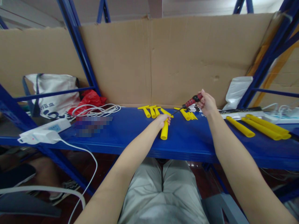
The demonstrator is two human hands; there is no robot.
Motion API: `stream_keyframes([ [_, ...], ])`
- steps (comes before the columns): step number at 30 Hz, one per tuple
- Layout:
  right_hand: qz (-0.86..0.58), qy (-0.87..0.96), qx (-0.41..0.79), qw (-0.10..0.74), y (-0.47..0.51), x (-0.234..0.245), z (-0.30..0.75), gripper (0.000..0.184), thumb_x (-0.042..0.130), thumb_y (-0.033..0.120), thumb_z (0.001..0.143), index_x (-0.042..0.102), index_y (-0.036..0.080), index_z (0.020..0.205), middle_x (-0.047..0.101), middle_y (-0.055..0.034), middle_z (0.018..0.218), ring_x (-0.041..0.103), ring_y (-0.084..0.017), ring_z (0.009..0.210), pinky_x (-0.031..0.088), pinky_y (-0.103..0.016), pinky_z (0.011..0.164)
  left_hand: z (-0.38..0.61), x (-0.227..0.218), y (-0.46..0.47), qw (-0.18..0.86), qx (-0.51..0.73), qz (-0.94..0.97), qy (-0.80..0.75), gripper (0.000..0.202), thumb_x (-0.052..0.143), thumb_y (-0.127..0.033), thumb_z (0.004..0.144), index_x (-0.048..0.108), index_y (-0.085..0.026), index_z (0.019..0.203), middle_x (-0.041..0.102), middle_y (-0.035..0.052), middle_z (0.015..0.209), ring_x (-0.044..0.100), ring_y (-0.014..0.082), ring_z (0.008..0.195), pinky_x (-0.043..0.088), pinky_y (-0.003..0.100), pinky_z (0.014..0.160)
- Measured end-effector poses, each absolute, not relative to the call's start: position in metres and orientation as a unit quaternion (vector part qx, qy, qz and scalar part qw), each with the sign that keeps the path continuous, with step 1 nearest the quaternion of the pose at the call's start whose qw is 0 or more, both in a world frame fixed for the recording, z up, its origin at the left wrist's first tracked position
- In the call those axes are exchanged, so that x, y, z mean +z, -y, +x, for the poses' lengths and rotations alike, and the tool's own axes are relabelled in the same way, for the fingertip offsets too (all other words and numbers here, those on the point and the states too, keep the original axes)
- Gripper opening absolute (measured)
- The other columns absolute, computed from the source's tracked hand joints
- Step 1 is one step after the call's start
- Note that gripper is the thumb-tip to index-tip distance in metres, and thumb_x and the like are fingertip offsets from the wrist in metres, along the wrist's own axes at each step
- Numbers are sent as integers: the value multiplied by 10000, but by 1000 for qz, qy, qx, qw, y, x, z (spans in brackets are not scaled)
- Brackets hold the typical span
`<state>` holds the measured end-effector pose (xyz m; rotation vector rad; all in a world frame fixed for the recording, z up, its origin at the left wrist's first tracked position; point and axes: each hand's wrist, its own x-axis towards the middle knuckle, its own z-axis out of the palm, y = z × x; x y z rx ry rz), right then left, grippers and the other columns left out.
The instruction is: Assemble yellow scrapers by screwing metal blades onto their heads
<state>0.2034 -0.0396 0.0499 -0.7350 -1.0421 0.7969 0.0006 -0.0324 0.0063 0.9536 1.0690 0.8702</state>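
Note:
My left hand [165,120] is closed around a yellow plastic piece [164,132] with a round tube end that points toward me above the blue shelf. In my right hand [206,103] is a red and black screwdriver [192,101], its handle pinched by my fingers. The screwdriver's thin shaft slants down to the left, and its tip reaches the piece at my left hand; the exact contact is too small to tell. Several yellow T-shaped pieces [146,111] lie behind my left hand. More yellow pieces [186,115] rest between my hands, farther back.
Long yellow tubes [240,127] lie at the right by a power strip [243,112]. At the left are a white adapter [44,132], coiled cables [100,110], a red plastic bag [90,101] and a cloth bag [56,93]. Cardboard [177,59] stands behind the blue shelf [133,133].

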Motion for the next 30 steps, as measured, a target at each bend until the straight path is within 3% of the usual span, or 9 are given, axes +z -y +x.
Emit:
stream_keyframes([
  [7, -311, 487, 394, 715, 44, 54, 198, 320, 667, 426, 740, 449, 203, 670, 352, 82, 450, 331, -48, 370, 274, -169, 338, 1, 7, 31, 677, 384, 411, -475, 233, 440, -36, 827, 418, -159, 631, 368, -67, 438, 270, 22, 331, 226, 149, 365],
  [19, -339, 456, 365, 738, 36, 49, 204, 456, 765, 460, 588, 383, 220, 646, 311, 96, 451, 292, -46, 357, 217, -201, 325, 0, 5, 30, 677, 385, 416, -470, 203, 416, -31, 829, 439, -155, 670, 370, -65, 439, 286, 32, 336, 234, 156, 370],
  [30, -321, 482, 364, 730, 43, 51, 199, 345, 719, 495, 641, 546, 215, 747, 277, 103, 409, 271, -50, 339, 205, -198, 330, -1, 5, 31, 680, 381, 417, -468, 226, 404, -33, 837, 414, -161, 652, 369, -67, 449, 283, 28, 331, 231, 153, 364],
])
